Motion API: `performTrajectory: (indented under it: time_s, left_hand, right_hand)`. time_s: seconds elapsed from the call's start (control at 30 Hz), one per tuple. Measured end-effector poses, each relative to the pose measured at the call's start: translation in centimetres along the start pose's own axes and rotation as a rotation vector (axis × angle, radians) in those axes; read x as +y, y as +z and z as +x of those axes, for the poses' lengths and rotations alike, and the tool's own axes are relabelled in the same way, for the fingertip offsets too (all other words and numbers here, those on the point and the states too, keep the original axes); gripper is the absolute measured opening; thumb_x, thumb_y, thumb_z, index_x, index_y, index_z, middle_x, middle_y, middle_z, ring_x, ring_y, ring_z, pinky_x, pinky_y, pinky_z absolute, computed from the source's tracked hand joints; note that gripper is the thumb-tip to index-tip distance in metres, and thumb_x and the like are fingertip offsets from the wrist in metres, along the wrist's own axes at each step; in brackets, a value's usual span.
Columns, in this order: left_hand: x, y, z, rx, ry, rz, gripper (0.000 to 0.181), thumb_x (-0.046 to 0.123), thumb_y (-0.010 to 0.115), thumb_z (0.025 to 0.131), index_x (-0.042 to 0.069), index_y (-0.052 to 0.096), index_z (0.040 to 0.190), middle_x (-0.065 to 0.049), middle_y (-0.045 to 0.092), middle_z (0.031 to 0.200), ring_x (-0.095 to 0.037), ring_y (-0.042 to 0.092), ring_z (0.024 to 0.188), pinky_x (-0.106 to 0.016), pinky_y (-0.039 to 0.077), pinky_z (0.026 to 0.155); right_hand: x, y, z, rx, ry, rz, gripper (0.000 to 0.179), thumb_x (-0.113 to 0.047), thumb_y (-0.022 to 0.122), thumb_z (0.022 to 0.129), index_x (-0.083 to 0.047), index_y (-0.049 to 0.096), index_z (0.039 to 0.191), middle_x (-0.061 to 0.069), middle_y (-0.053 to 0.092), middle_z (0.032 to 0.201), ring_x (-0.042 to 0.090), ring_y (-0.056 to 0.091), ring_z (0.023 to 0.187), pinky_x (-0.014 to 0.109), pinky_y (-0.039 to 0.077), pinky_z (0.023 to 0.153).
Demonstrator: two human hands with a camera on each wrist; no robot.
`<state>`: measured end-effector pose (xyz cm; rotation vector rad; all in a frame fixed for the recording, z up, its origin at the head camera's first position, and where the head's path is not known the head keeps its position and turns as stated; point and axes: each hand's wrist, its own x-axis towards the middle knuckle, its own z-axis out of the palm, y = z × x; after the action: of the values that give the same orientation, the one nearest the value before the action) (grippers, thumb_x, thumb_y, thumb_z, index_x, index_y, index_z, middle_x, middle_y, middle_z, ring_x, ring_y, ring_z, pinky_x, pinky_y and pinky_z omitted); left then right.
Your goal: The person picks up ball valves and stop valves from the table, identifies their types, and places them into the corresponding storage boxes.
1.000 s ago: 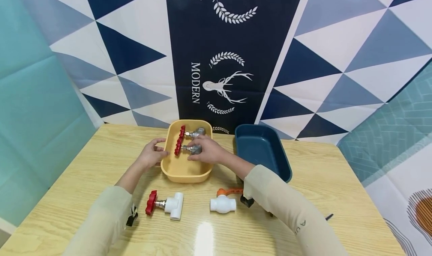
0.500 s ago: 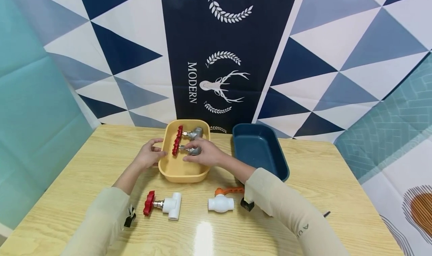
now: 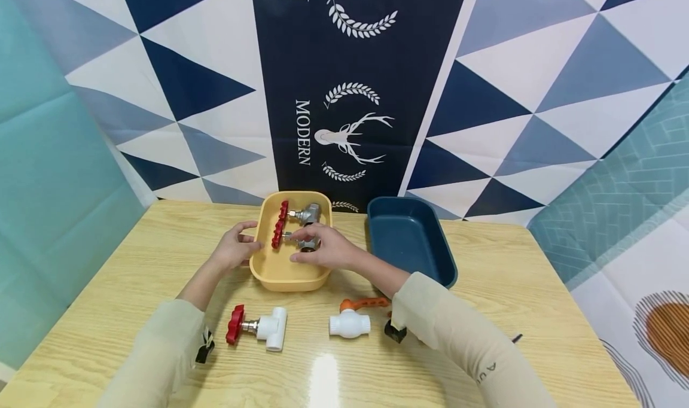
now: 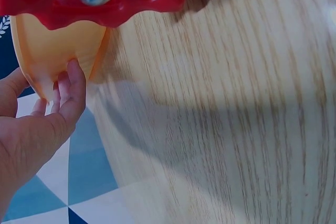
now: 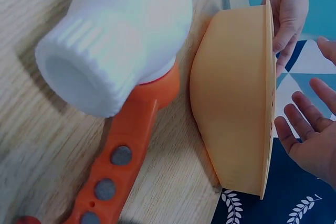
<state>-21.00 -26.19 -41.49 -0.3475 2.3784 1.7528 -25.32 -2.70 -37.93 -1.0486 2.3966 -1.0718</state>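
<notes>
At the left wall of the yellow bin [image 3: 290, 275], my left hand [image 3: 237, 247] holds the rim, thumb inside and fingers against the outside. Two metal gate valves with red handwheels lie in the bin, side by side: the far valve [image 3: 310, 212] and the near valve [image 3: 276, 239]. My right hand [image 3: 328, 247] is over the near valve and partly covers its body. In the right wrist view, the fingers [image 5: 310, 111] of that hand are spread and loose above the bin's rim, with nothing between them.
A dark blue bin [image 3: 451, 258] stands right of the yellow one. In front lie a white tee-shaped valve [image 3: 273, 329] with a red handwheel and a white ball valve [image 3: 350, 324] with an orange lever. A patterned cloth [image 3: 215, 67] hangs behind the wooden table [image 3: 161, 258].
My right hand has loosened around the near valve, and more of that valve's body and its dark opening shows. My left hand keeps its hold on the bin. The head view has shifted slightly.
</notes>
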Motion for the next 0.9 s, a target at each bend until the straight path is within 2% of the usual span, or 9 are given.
performTrajectory:
  time_s: [0.23,0.5,0.67,0.8,0.9]
  left_hand:
    - [-0.1,-0.1,0.1,-0.001,-0.007,0.016,0.059,0.008,0.055,0.092,0.009,0.027,0.145,-0.02,0.045,0.118,-0.029,0.058,0.099,-0.036,0.058,0.074]
    - [0.0,-0.1,0.2,-0.002,-0.009,0.011,0.06,0.008,0.055,0.092,0.008,0.027,0.145,-0.021,0.045,0.119,-0.024,0.059,0.093,-0.033,0.058,0.07]
    - [0.0,0.0,0.1,-0.002,-0.009,0.011,0.06,0.008,0.055,0.092,0.008,0.026,0.145,-0.022,0.044,0.12,-0.029,0.059,0.097,-0.035,0.058,0.072]
    - [0.0,0.0,0.1,-0.007,-0.002,0.004,0.06,0.007,0.054,0.092,0.007,0.026,0.145,-0.022,0.045,0.119,-0.03,0.06,0.098,-0.037,0.058,0.073]
    - [0.1,0.1,0.0,-0.012,0.0,-0.003,0.061,0.006,0.054,0.092,0.006,0.025,0.145,-0.02,0.045,0.116,-0.029,0.06,0.096,-0.037,0.058,0.073]
  right_hand:
    - [-0.3,0.0,-0.4,0.005,-0.024,0.02,0.042,-0.029,0.073,0.081,-0.014,0.063,0.119,0.006,0.061,0.122,0.026,0.054,0.109,0.03,0.05,0.081]
    - [-0.7,0.5,-1.0,-0.024,-0.023,0.079,0.046,-0.025,0.073,0.081,-0.009,0.06,0.122,0.011,0.06,0.119,0.03,0.054,0.111,0.048,0.048,0.09]
    - [-0.8,0.6,-1.4,-0.03,-0.004,0.088,0.045,-0.025,0.073,0.081,-0.011,0.061,0.122,0.011,0.058,0.122,0.028,0.054,0.112,0.048,0.047,0.093]
    - [-1.0,0.7,-1.8,-0.036,0.002,0.07,0.044,-0.027,0.072,0.081,-0.013,0.061,0.122,0.004,0.06,0.118,0.023,0.054,0.108,0.04,0.049,0.089]
    - [-1.2,0.7,-2.2,-0.047,-0.002,0.085,0.045,-0.027,0.072,0.082,-0.012,0.061,0.122,0.002,0.06,0.116,0.026,0.053,0.109,0.037,0.048,0.087]
